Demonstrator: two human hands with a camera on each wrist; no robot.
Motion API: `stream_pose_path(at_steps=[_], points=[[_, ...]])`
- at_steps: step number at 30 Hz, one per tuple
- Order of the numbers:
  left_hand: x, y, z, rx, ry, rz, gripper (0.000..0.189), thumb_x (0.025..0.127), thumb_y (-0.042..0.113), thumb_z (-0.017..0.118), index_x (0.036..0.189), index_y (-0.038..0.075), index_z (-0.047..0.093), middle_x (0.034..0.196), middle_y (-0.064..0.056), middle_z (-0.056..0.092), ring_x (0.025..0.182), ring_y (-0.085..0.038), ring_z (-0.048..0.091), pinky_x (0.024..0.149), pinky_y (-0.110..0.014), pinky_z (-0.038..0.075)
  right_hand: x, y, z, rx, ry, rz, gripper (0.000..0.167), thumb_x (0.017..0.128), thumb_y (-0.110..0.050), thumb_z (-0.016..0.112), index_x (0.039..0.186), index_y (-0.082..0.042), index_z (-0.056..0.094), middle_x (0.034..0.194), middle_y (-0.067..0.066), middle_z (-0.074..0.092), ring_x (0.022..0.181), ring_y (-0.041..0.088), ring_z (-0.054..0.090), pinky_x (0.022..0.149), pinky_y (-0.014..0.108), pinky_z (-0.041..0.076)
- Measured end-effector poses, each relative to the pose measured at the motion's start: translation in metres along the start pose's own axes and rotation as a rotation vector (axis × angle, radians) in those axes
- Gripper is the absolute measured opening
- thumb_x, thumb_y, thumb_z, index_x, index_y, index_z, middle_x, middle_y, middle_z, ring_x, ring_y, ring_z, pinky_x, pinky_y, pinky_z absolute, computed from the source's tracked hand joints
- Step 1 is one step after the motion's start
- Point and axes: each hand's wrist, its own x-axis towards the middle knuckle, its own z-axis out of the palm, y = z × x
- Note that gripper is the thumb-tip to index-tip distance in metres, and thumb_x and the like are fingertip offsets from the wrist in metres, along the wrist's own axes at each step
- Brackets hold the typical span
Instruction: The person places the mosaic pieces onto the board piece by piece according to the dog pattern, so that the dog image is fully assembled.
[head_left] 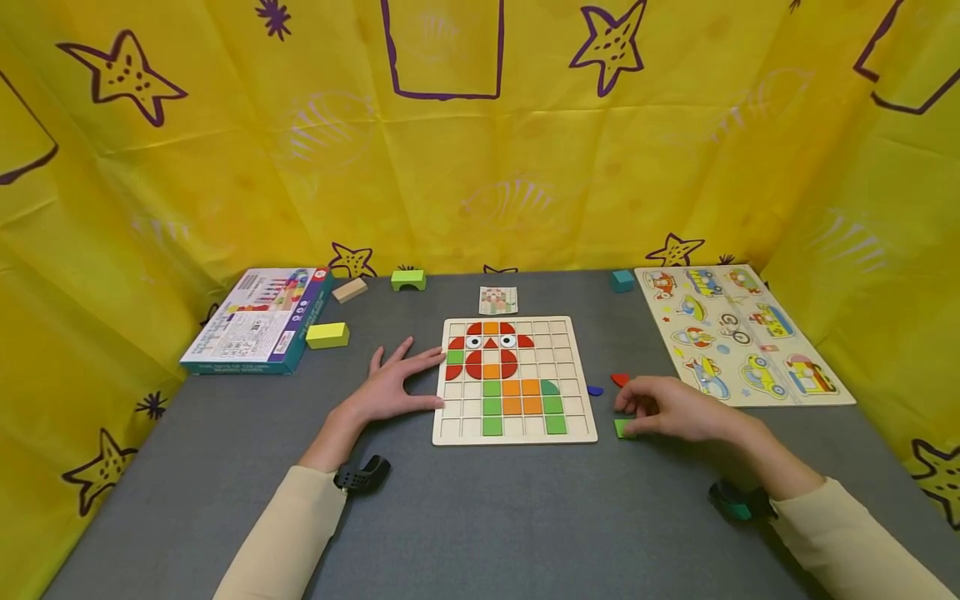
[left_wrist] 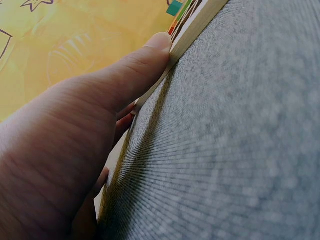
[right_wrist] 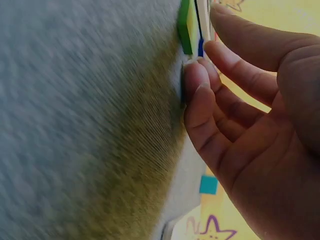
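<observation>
A wooden grid board lies mid-table, with red, orange and green tiles and two eye tiles set in a figure. At its left edge rests my left hand, fingers spread; the thumb touches the board's side in the left wrist view. Right of the board, my right hand is low over the table beside a green square tile. Its thumb and index finger stand apart and the other fingers curl loosely, with no tile visible between them. A red tile and a blue tile lie close by.
Behind the board lies a small picture card. At the left are a puzzle box, yellow block, wooden block and green arch block. A teal block and a vehicle puzzle board lie right.
</observation>
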Motion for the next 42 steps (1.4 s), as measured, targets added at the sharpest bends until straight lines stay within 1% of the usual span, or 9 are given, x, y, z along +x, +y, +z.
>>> stream_pose_path(at_steps=[5, 11, 17, 20, 23, 27, 33, 36, 42], points=[[0.0, -0.001, 0.001, -0.005, -0.004, -0.003, 0.084, 0.084, 0.058, 0.076, 0.153, 0.021, 0.048, 0.16, 0.002, 0.038, 0.152, -0.04, 0.005, 0.11, -0.068, -0.012, 0.001, -0.001, 0.006, -0.038, -0.01, -0.034, 0.018, 0.088, -0.021, 0.081, 0.099, -0.015, 0.069, 0.093, -0.006, 0.058, 0.076, 0.006, 0.055, 0.068, 0.027, 0.05], [0.001, -0.001, 0.001, -0.003, 0.0, -0.004, 0.083, 0.084, 0.058, 0.076, 0.153, 0.022, 0.048, 0.159, 0.002, 0.038, 0.152, -0.039, 0.006, 0.11, -0.068, -0.012, 0.002, -0.005, 0.007, -0.06, -0.032, -0.038, 0.017, 0.088, -0.018, 0.08, 0.096, -0.015, 0.065, 0.089, -0.007, 0.057, 0.077, 0.007, 0.054, 0.069, 0.028, 0.048], [0.003, -0.001, 0.001, 0.001, -0.004, -0.005, 0.084, 0.083, 0.059, 0.075, 0.153, 0.022, 0.048, 0.159, 0.002, 0.039, 0.152, -0.04, 0.006, 0.11, -0.068, -0.012, 0.005, -0.006, 0.005, -0.058, -0.053, -0.031, 0.017, 0.089, -0.015, 0.079, 0.096, -0.016, 0.064, 0.087, -0.009, 0.058, 0.078, 0.007, 0.054, 0.07, 0.029, 0.048], [0.003, -0.001, 0.001, 0.002, -0.004, -0.009, 0.084, 0.084, 0.059, 0.075, 0.153, 0.023, 0.047, 0.159, 0.002, 0.038, 0.152, -0.04, 0.006, 0.111, -0.067, -0.012, 0.009, -0.006, 0.002, -0.047, -0.048, -0.033, 0.014, 0.091, -0.013, 0.077, 0.096, -0.016, 0.065, 0.085, -0.009, 0.058, 0.077, 0.008, 0.054, 0.07, 0.028, 0.048], [0.003, 0.0, 0.001, -0.001, -0.006, -0.011, 0.084, 0.083, 0.059, 0.075, 0.153, 0.022, 0.048, 0.159, 0.002, 0.038, 0.152, -0.04, 0.005, 0.111, -0.068, -0.012, 0.015, -0.006, -0.004, -0.015, -0.033, -0.008, 0.01, 0.093, -0.011, 0.075, 0.096, -0.014, 0.065, 0.084, -0.008, 0.059, 0.077, 0.01, 0.055, 0.069, 0.028, 0.049], [0.003, 0.001, 0.001, -0.001, -0.012, -0.01, 0.084, 0.083, 0.059, 0.075, 0.153, 0.022, 0.048, 0.16, 0.002, 0.038, 0.152, -0.04, 0.005, 0.11, -0.068, -0.012, 0.031, -0.007, -0.01, 0.011, 0.018, 0.0, 0.007, 0.094, -0.009, 0.072, 0.098, -0.011, 0.066, 0.086, -0.005, 0.061, 0.078, 0.013, 0.057, 0.071, 0.029, 0.05], [0.002, 0.0, 0.001, -0.002, -0.01, -0.01, 0.084, 0.084, 0.058, 0.076, 0.153, 0.022, 0.048, 0.159, 0.002, 0.039, 0.152, -0.04, 0.005, 0.111, -0.068, -0.012, 0.065, -0.013, -0.01, 0.002, 0.098, 0.001, 0.009, 0.095, -0.006, 0.071, 0.101, -0.008, 0.066, 0.089, -0.002, 0.063, 0.082, 0.018, 0.057, 0.076, 0.034, 0.049], [0.001, 0.0, 0.001, -0.009, -0.012, -0.011, 0.084, 0.083, 0.058, 0.076, 0.153, 0.022, 0.047, 0.159, 0.002, 0.038, 0.152, -0.04, 0.005, 0.111, -0.068, -0.013, 0.084, -0.019, -0.008, -0.001, 0.119, 0.017, 0.01, 0.094, -0.005, 0.071, 0.103, -0.007, 0.066, 0.091, 0.0, 0.063, 0.084, 0.02, 0.057, 0.079, 0.036, 0.049], [0.0, 0.0, 0.001, -0.007, -0.001, -0.01, 0.084, 0.083, 0.059, 0.076, 0.153, 0.022, 0.048, 0.159, 0.002, 0.039, 0.152, -0.041, 0.006, 0.111, -0.068, -0.012, 0.116, -0.029, -0.003, 0.012, 0.138, 0.055, 0.01, 0.096, -0.004, 0.069, 0.106, -0.005, 0.067, 0.094, 0.004, 0.063, 0.086, 0.023, 0.055, 0.077, 0.037, 0.047]])
